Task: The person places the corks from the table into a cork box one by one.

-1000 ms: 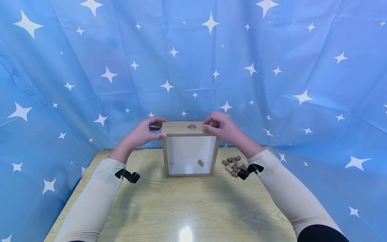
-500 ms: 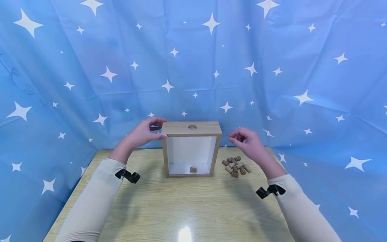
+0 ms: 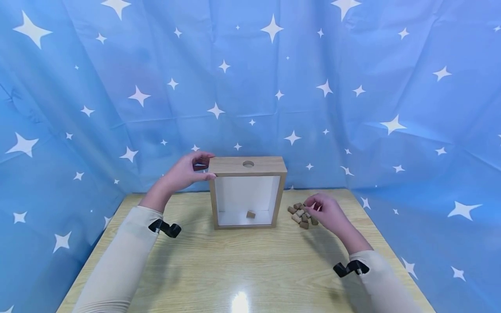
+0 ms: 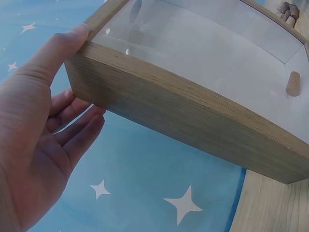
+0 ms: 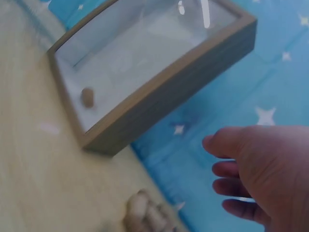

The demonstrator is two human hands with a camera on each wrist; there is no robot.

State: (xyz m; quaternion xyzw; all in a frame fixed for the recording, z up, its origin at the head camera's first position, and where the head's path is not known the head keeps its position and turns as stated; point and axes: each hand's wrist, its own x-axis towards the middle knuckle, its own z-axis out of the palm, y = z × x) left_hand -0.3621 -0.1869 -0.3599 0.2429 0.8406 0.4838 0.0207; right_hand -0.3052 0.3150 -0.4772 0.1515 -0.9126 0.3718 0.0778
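Observation:
A wooden shadow box (image 3: 248, 166) with a clear front, white inside and a round hole (image 3: 248, 164) in its top stands upright on the table. Inside it, one cork (image 3: 251, 214) lies on the bottom. My left hand (image 3: 187, 171) grips the box's upper left corner; in the left wrist view the thumb (image 4: 63, 46) lies on the front edge, the fingers behind. My right hand (image 3: 326, 212) is at the pile of corks (image 3: 300, 216) right of the box, its fingertips over the nearest ones. The right wrist view is blurred and shows nothing between its loosely bent fingers.
The light wood table (image 3: 235, 265) extends toward me in front of the box. A blue curtain (image 3: 250, 87) with white stars hangs close behind the box and along both sides. Black wrist mounts (image 3: 165, 227) sit on both sleeves.
My right hand has left the top of the box and moved right and down to the cork pile. The cork inside has tumbled to rest on the bottom. My left hand has stayed put.

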